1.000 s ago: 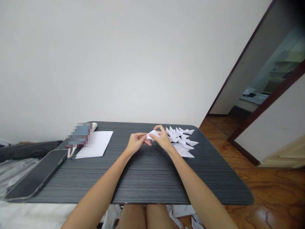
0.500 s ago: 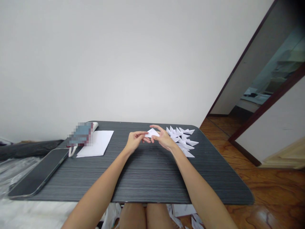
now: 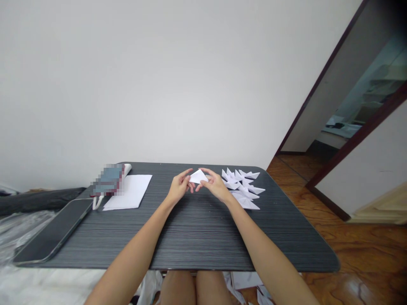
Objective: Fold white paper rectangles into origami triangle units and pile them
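Observation:
A small white folded paper triangle (image 3: 198,176) is held just above the dark striped table (image 3: 197,237), near its far middle. My left hand (image 3: 179,187) pinches its left side with thumb and fingertips. From the right, my right hand (image 3: 215,185) grips the same piece, fingers curled round its edge. Just to the right of my right hand lies a cluster of several folded white paper triangles (image 3: 243,188) on the table.
A flat white sheet (image 3: 130,191) lies at the far left of the table beside a blurred blue-grey object (image 3: 108,179). A dark phone (image 3: 52,232) rests at the left edge. Wooden floor (image 3: 356,241) and a doorway lie to the right. Paper scraps lie under the table.
Both hands have turned the paper piece between them, so that it now shows as a flat triangle. The hands shifted slightly left and closer together. Nothing else moved.

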The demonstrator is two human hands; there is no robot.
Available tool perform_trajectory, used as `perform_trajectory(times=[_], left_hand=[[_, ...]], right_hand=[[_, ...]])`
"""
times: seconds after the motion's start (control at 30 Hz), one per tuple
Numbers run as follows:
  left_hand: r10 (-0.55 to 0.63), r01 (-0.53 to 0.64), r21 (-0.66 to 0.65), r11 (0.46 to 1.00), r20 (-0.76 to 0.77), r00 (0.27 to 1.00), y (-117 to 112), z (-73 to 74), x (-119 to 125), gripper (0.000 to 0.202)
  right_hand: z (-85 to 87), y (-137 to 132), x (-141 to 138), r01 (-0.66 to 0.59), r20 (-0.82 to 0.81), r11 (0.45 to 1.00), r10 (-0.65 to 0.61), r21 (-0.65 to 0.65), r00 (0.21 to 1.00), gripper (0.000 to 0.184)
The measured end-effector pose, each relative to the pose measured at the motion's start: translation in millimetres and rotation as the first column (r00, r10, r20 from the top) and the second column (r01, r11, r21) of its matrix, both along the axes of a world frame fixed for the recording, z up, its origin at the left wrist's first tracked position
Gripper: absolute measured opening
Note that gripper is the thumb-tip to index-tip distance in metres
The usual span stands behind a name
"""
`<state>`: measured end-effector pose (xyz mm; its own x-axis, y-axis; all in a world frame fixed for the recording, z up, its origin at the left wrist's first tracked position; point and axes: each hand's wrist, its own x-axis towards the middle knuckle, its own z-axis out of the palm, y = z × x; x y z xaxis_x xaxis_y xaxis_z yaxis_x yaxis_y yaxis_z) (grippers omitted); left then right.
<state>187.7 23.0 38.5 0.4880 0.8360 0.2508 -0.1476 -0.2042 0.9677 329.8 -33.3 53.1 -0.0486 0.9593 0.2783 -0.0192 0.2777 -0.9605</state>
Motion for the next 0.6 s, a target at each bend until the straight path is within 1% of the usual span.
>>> perform_trajectory(times=[0.1, 0.2, 0.33, 0.4, 0.47, 0.5, 0.53, 0.6], left_hand=[[0.013, -0.013, -0.024, 1.000, 0.014, 1.000, 0, 0.7, -1, 0.049], [0.017, -0.016, -0.048, 0.999, 0.033, 0.999, -2, 3.3, -2, 0.053], [0.056, -0.053, -0.068, 0.996, 0.049, 0.997, -1, 4.1, -4, 0.057], [0.136, -0.130, -0.079, 0.988, 0.078, 0.988, 1, 2.5, -5, 0.056], [0.226, -0.214, -0.108, 0.971, 0.109, 0.968, 3, 0.4, -3, 0.055], [0.241, -0.227, -0.131, 0.965, 0.111, 0.964, 3, -0.6, -2, 0.053], [0.229, -0.212, -0.154, 0.965, 0.105, 0.968, 3, -1.6, 0, 0.050], [0.146, -0.125, -0.198, 0.972, 0.096, 0.985, 1, -3.3, 3, 0.042]], right_hand=[[-3.1, 2, 1, 0.024, -0.012, 1.000, -0.023, 0.021, 1.000, 0.051], [-4.0, 3, -1, 0.020, -0.029, 0.999, -0.019, 0.033, 0.999, 0.054], [-2.6, 1, -4, 0.032, -0.003, 0.998, -0.032, 0.049, 0.999, 0.056], [-3.4, 1, -5, 0.092, 0.040, 0.994, -0.094, 0.056, 0.995, 0.058], [-6.1, 2, -4, 0.194, 0.101, 0.978, -0.201, 0.071, 0.974, 0.059], [-7.9, 2, -4, 0.247, 0.136, 0.965, -0.258, 0.093, 0.957, 0.058], [-10.0, 3, -4, 0.290, 0.174, 0.949, -0.309, 0.127, 0.935, 0.056], [-13.8, 4, -4, 0.332, 0.253, 0.917, -0.383, 0.222, 0.888, 0.048]])
